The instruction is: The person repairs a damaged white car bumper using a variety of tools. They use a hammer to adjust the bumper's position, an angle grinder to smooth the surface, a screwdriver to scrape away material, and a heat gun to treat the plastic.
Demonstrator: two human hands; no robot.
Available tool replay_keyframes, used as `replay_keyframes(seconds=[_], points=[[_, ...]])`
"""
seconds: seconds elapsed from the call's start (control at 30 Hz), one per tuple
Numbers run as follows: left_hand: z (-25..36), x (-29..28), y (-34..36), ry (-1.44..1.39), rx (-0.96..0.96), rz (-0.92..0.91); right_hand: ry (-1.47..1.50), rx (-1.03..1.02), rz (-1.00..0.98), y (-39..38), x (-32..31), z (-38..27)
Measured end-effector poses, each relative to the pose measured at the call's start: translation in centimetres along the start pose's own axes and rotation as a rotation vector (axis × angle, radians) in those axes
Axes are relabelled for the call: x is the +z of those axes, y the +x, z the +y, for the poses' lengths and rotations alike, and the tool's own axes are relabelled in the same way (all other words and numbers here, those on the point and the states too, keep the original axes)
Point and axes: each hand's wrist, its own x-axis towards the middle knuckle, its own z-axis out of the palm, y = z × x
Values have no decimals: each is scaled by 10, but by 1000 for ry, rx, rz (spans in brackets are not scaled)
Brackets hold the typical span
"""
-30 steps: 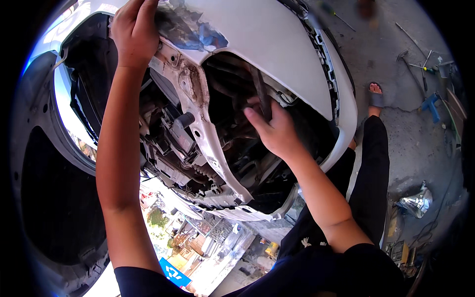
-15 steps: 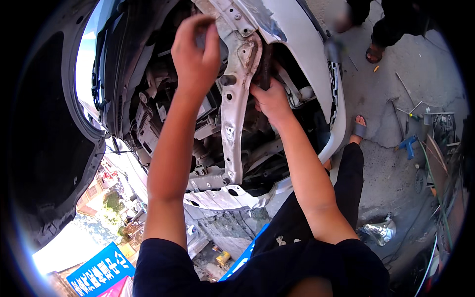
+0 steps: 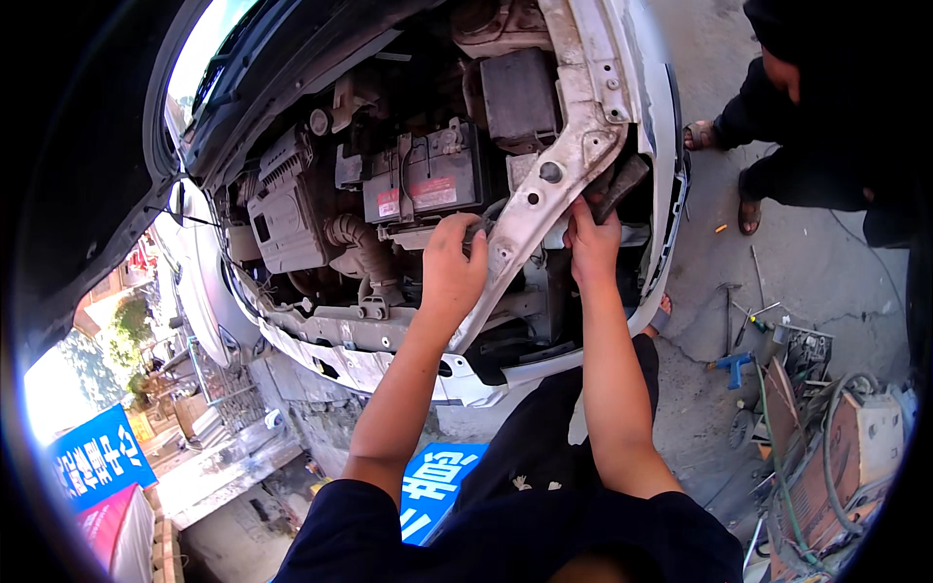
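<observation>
A pale, scuffed metal crossmember (image 3: 530,209) runs slantwise across the front of an uncovered car engine bay. My left hand (image 3: 454,270) hovers at its left side, fingers bent and thumb apart, with nothing visibly held. On the right side of the crossmember, my right hand (image 3: 595,248) is closed at the lower end of a dark, tube-like piece (image 3: 624,185). Its fingertips are partly hidden, so what they grip is unclear. Beyond my left hand sits a black car battery (image 3: 428,180) with a strap over it.
The raised hood (image 3: 87,243) fills the left. Another person's sandalled feet (image 3: 748,209) stand at upper right. On the concrete lie a hammer (image 3: 729,321), a blue power tool (image 3: 731,367) and piled scrap parts (image 3: 836,437). The white bumper (image 3: 656,262) curves along the right.
My left hand has come down from the upper crossmember to its lower left side. My right hand stays near the dark piece. The view has shifted, showing more of the engine bay.
</observation>
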Motion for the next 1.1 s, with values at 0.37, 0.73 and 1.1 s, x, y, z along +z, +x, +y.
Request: replay_keyframes(seconds=[0.37, 0.73, 1.1], points=[[59, 23, -91, -491, 28, 174, -523, -51, 37, 16, -42, 15], [0, 208, -7, -2239, -885, 349, -469, 482, 118, -40, -38, -54], [-5, 213, 13, -2601, -1028, 359, -549, 670, 101, -107, -73, -46]])
